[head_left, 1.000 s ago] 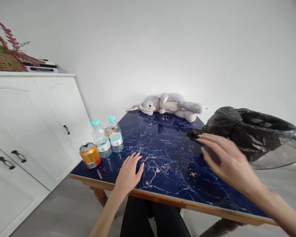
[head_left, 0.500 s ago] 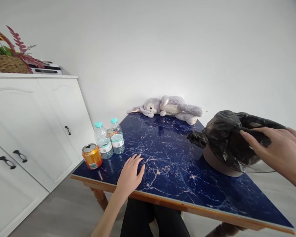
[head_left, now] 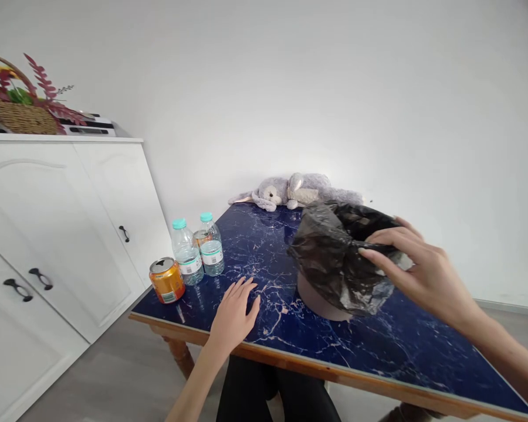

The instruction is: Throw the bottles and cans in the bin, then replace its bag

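Right of centre in the frame, a bin (head_left: pixel 319 302) lined with a black bag (head_left: pixel 321 252) stands on the blue table (head_left: pixel 264 246). The right hand (head_left: pixel 416 269) has its grip at the rim: the thumb and fingers pinch the black bag at the opening. Whether the bin's wall is also caught beneath the plastic cannot be told.

Change noted: the bin was further right half a second ago; it has since come toward the middle of the frame. It consequently stands nearer the left hand and the drink containers, and the bag now covers one foot of the toy rabbit (head_left: pixel 310 190) lying at the far edge.

The left hand (head_left: pixel 234 313) has not shifted. It lies palm down near the front edge at lower centre, fingers slightly spread, holding nothing.

At centre left, an orange can (head_left: pixel 167 284) stands beside two clear bottles (head_left: pixel 212 255) with turquoise caps, all upright; a second can (head_left: pixel 200 236) is partly visible behind them. A flower basket (head_left: pixel 24 117) sits on the white cabinet (head_left: pixel 118 187) at upper left.
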Motion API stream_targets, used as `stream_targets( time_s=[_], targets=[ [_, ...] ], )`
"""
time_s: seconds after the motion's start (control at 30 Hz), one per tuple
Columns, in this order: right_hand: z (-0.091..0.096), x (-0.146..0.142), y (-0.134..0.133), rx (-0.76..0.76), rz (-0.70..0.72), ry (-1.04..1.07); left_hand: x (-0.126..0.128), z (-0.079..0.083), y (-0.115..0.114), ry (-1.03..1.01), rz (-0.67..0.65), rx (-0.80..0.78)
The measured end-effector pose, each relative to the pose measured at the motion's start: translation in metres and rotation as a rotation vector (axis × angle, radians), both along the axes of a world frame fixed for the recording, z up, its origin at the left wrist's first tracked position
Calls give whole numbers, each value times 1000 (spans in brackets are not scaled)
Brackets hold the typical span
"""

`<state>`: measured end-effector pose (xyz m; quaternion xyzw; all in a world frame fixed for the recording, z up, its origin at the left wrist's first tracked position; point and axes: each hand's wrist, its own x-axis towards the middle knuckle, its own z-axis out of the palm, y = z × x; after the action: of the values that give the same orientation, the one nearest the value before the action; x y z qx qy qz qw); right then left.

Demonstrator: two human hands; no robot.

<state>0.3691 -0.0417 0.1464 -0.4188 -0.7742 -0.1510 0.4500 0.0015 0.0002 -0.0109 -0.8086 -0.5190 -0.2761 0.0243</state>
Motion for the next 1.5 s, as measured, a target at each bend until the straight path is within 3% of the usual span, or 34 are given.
stream_targets(
  time_s=[0.13, 0.27, 0.37, 0.5, 0.6, 0.7, 0.83, 0.97, 1.1, 1.23, 1.4, 1.5],
  targets=[
    [3, -31, 5, -21, 108, 8, 0, 1, 0, 30, 6, -7],
    [-10, -42, 4, -19, 57, 123, 0, 1, 0, 28, 4, -5],
    [-41, -39, 0, -46, -53, 348, 0, 0, -1, 9, -3, -6],
    [-101, -27, -8, -192, -118, 841, 2, 6, -7, -42, -39, 48],
    [-140, -17, -17, -385, -110, 1096, 0, 28, -11, -83, -54, 172],
    [-162, -9, -26, -560, -108, 1116, -5, 68, -6, -81, -6, 339],
    [-169, -5, -32, -718, -67, 922, -17, 126, 18, 3, 118, 526],
    [-169, -9, -33, -748, -70, 764, -29, 161, 48, 148, 250, 587],
    [-172, -12, -34, -768, -89, 693, -38, 172, 68, 268, 300, 561],
    [-172, -12, -35, -764, -96, 675, -41, 175, 74, 368, 283, 482],
    [-170, -13, -35, -731, -64, 675, -31, 186, 67, 306, 63, 411],
    [-170, -15, -34, -722, -51, 681, -16, 209, 53, 119, -48, 593]
  ],
)
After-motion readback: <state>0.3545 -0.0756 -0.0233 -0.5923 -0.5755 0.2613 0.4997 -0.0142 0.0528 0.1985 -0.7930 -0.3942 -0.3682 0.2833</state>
